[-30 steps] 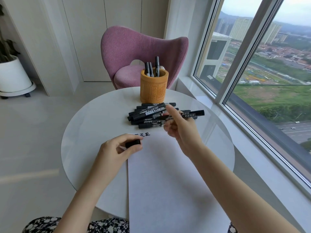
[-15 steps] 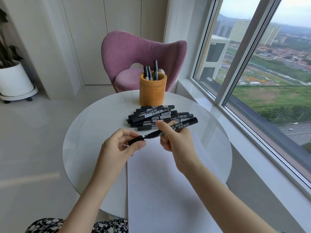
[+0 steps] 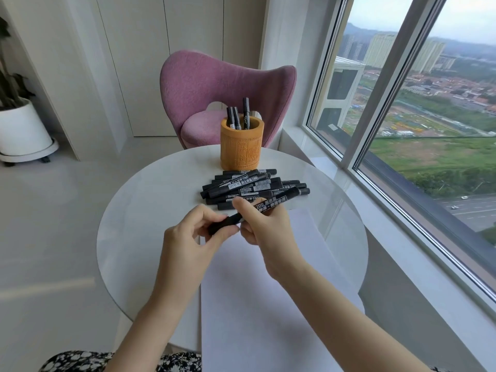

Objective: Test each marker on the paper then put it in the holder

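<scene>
My right hand [image 3: 264, 232] grips the barrel of a black marker [image 3: 279, 202] held above the white paper [image 3: 257, 304]. My left hand [image 3: 193, 237] pinches the marker's black cap [image 3: 225, 224], which now sits pushed onto the marker's tip. Behind my hands, a pile of several black markers [image 3: 247, 186] lies on the round white table [image 3: 150, 216]. At the table's far edge stands an orange carved holder [image 3: 241, 147] with three markers upright in it. My hands hide the written marks at the paper's top.
A pink chair [image 3: 214, 84] stands behind the table. The window [image 3: 429, 130] and its sill run along the right side. At far left a white plant pot [image 3: 22, 130] sits on the floor.
My hands came together: the left hand brought the loose cap to the marker in the right hand, and the cap slid onto the tip. The camera tilted down slightly.
</scene>
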